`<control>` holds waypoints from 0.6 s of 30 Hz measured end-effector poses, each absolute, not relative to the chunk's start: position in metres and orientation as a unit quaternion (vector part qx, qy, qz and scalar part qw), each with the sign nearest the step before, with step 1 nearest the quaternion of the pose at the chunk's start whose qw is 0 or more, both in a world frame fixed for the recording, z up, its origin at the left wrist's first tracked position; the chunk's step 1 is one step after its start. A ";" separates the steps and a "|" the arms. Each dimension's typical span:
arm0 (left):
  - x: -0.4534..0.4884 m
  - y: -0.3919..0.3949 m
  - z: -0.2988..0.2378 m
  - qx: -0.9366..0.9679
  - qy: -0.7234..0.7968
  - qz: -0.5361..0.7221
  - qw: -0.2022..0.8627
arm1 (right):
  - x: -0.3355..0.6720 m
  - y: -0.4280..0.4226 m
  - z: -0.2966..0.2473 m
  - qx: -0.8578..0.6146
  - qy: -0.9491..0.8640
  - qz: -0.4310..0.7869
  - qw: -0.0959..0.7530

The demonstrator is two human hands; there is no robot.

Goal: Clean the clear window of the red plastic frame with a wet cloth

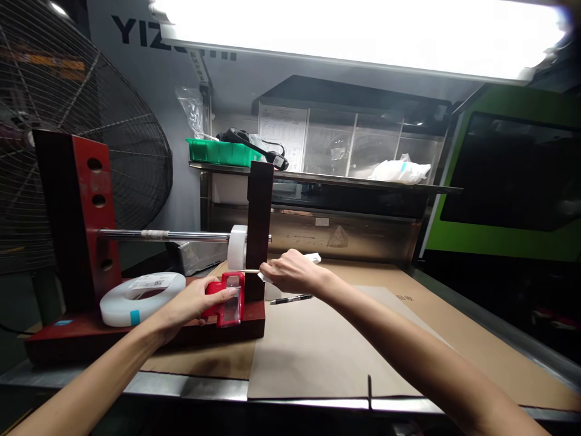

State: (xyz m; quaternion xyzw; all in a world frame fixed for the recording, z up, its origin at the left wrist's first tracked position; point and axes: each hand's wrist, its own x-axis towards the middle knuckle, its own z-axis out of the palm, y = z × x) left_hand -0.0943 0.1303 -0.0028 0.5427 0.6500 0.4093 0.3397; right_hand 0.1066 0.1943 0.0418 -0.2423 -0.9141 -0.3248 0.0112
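The left hand (193, 303) grips a red tape dispenser (227, 298) while the right hand (295, 272) pinches the tape strip (252, 270).

Dark letters "YIZ", cut off by the bright lamp, on the grey wall panel (136, 54) at upper left. Printed label with a small code, too small to read, on the white tape roll (141, 295). Printed sheet (282, 134) behind the shelf, illegible. Small dark mark on the cardboard sheet (403, 298), unreadable.
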 end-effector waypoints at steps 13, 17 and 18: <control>-0.100 0.134 -0.006 0.562 0.624 0.399 0.369 | 0.093 0.198 0.045 -0.230 -0.918 -0.324 0.003; -0.106 0.136 -0.009 0.578 0.593 0.389 0.404 | 0.091 0.197 0.045 -0.239 -0.920 -0.310 -0.002; -0.108 0.135 -0.010 0.581 0.583 0.386 0.416 | 0.094 0.198 0.043 -0.244 -0.921 -0.305 -0.005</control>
